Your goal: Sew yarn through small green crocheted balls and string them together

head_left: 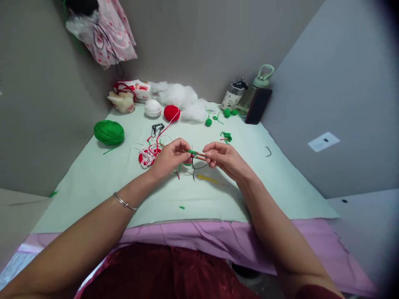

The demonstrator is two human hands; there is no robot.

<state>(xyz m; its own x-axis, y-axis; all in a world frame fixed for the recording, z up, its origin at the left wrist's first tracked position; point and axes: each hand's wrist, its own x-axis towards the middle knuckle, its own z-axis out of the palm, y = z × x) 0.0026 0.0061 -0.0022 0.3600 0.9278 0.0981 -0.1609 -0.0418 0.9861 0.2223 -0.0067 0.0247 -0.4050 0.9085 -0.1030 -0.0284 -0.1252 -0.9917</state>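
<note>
My left hand (173, 157) is closed in a pinch on a small green yarn piece (191, 152). My right hand (224, 157) faces it, its fingertips pinching a slim orange-marked tool (201, 156) that reaches to the green piece. Its kind is too small to make out. A thin dark strand (202, 167) loops down between the hands. Just below lies a yellow-handled hook (207, 179) on the table. Beside my left hand sits a tangle of white yarn (149, 155) over something red.
A green yarn ball (109, 133) lies at left. White (152, 108) and red balls (172, 113) stand before white stuffing (179, 96). Small green balls (227, 112), a phone (258, 106) and a bottle (262, 79) are at back right. Walls enclose the table (280, 178).
</note>
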